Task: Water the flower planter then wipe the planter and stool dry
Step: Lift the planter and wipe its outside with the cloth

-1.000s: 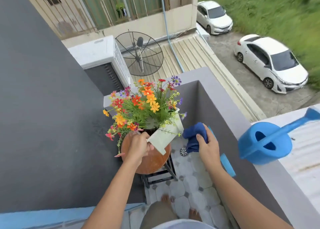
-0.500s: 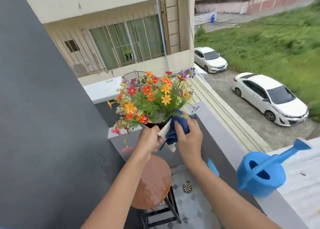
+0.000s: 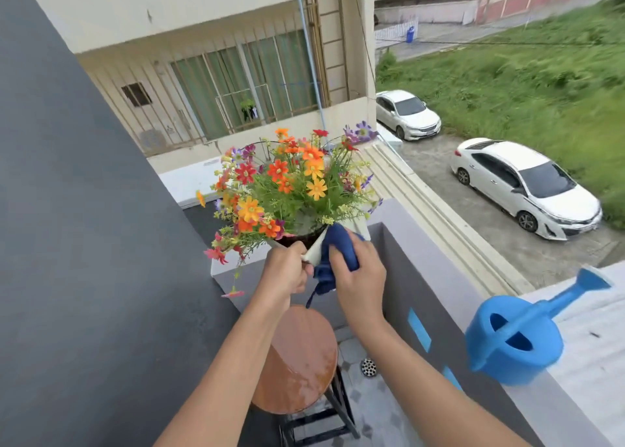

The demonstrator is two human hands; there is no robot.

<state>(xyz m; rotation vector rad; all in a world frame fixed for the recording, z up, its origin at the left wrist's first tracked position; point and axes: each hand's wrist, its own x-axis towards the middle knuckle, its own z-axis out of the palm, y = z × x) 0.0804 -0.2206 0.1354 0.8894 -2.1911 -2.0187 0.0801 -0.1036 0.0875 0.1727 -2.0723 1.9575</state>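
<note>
A pale square planter [image 3: 314,252] full of orange, red and purple flowers [image 3: 287,184] is held up in the air above the stool. My left hand [image 3: 285,272] grips its near corner. Pressed against the planter's right side is a dark blue cloth [image 3: 338,250], held by my right hand [image 3: 360,279]. Most of the planter is hidden by my hands, the cloth and the flowers. Below stands a round brown wooden stool [image 3: 301,358] on a black frame, its seat glistening wet.
A blue watering can [image 3: 514,342] sits on the grey balcony ledge [image 3: 449,298] at the right. A dark grey wall [image 3: 74,243] runs along the left. The tiled floor with a drain [image 3: 368,367] lies beside the stool. Beyond the ledge are a building, roofs and two parked white cars.
My left hand lifted the planter off the stool and up to chest height. My right hand brought the blue cloth onto the planter's side. The stool seat is now bare.
</note>
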